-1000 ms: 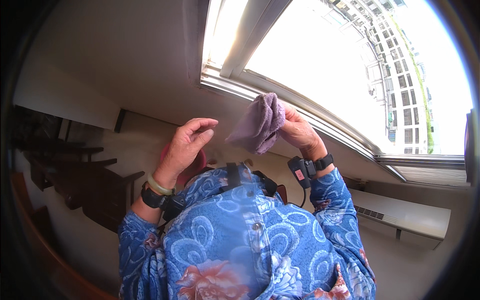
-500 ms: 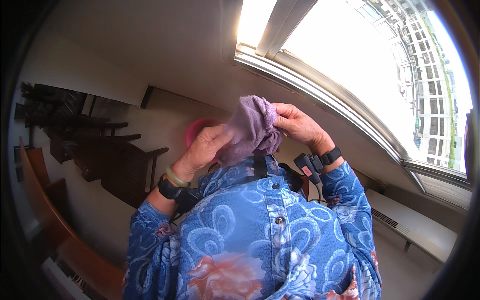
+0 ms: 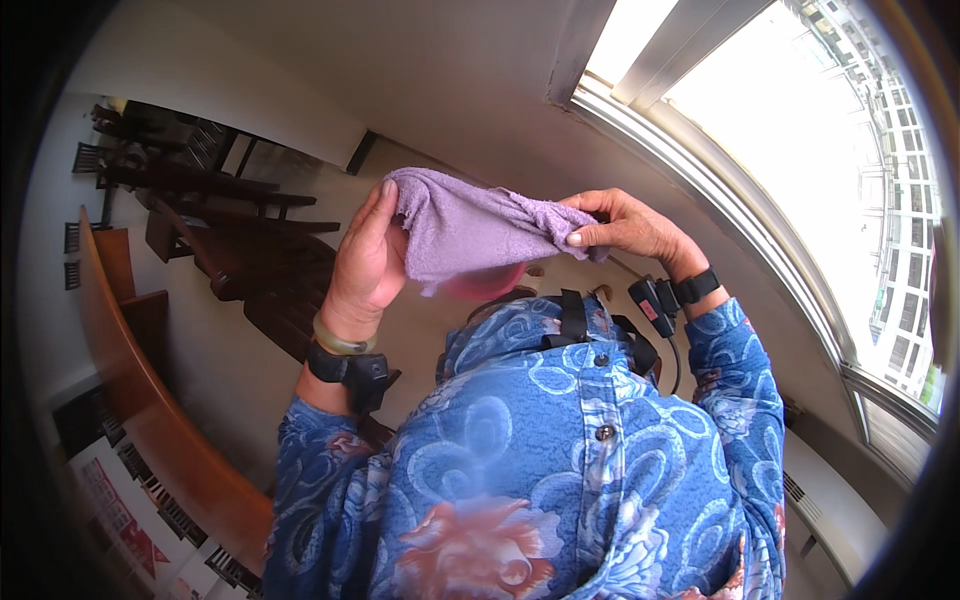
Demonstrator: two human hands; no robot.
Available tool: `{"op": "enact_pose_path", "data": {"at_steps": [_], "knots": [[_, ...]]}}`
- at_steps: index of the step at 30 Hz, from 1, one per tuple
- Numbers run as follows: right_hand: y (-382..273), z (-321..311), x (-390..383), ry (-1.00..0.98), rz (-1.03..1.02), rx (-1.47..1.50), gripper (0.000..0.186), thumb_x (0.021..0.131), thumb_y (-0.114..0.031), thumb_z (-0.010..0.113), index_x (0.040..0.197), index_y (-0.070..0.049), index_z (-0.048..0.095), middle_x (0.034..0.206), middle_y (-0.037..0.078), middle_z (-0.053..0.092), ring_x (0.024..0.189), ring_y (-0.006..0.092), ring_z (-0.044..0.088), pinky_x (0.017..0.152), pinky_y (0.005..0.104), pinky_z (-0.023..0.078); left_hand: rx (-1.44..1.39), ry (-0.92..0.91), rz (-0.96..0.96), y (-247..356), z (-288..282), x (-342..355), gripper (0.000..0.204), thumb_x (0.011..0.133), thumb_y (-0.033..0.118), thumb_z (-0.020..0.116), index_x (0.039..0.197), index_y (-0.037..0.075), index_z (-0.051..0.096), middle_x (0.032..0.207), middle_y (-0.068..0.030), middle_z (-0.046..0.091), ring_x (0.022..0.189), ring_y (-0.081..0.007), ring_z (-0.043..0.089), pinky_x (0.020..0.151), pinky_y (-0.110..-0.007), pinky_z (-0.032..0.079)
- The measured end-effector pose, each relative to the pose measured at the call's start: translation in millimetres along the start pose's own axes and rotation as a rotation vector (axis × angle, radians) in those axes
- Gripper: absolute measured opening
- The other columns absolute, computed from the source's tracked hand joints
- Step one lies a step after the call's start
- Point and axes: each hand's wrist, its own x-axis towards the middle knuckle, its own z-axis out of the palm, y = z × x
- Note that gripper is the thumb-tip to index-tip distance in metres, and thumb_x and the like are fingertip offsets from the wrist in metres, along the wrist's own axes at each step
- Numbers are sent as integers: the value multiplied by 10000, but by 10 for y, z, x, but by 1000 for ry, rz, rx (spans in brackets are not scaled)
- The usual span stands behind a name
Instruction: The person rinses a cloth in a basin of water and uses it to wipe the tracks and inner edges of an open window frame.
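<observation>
A lilac towel cloth (image 3: 470, 230) is stretched between my two hands in front of my chest. My left hand (image 3: 365, 255) grips one corner, fingers raised and thumb at the cloth's edge. My right hand (image 3: 628, 225) pinches the bunched other end, thumb on the front. Behind the cloth, lower down, part of a pink-red round container (image 3: 485, 285) shows; the rest is hidden by the cloth and my body.
A window (image 3: 760, 120) with metal frame runs along the upper right. Dark wooden chairs and furniture (image 3: 235, 240) stand at the left, beside an orange-brown wooden piece (image 3: 160, 410). A long white wall unit (image 3: 825, 500) sits low at the right.
My left hand has come from beside the cloth to grip it and moved outward, spreading the formerly bunched cloth sideways. The view has turned, shifting the window rightward.
</observation>
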Motion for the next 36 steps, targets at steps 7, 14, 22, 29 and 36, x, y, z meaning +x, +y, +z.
{"op": "enact_pose_path", "data": {"at_steps": [7,14,22,29,36], "knots": [[-120,171,147,-41,62,-72,296,804,-240,657,1002,-22,623,726,26,603,639,108,592,566,233,507,-130,-161,-129,235,92,27,293,950,243,414,1142,50,519,1115,-56,568,1052,-169,519,944,-327,396],[-39,127,134,-50,-81,243,291,818,-149,640,1080,-30,594,880,31,616,698,104,600,559,231,523,-82,-82,-32,407,15,107,287,948,225,404,1145,46,513,1110,-65,571,1053,-182,527,929,-338,412],[-240,120,49,2,57,174,257,870,-121,552,1105,-19,565,861,5,603,782,91,546,748,256,471,-105,-19,112,346,-103,204,275,946,214,402,1116,36,525,1084,-74,580,1000,-192,553,897,-343,432],[-342,208,86,-215,77,-141,209,861,-80,533,1034,17,597,875,51,627,808,99,545,762,254,454,41,-48,136,438,118,276,191,922,167,478,974,30,600,911,-39,626,853,-138,596,800,-282,474],[-243,199,-7,-86,-205,264,250,883,-90,529,1099,23,582,988,20,633,895,79,539,847,245,435,151,43,73,65,-212,664,210,931,150,446,998,7,585,938,-57,623,854,-130,595,774,-275,490]]}}
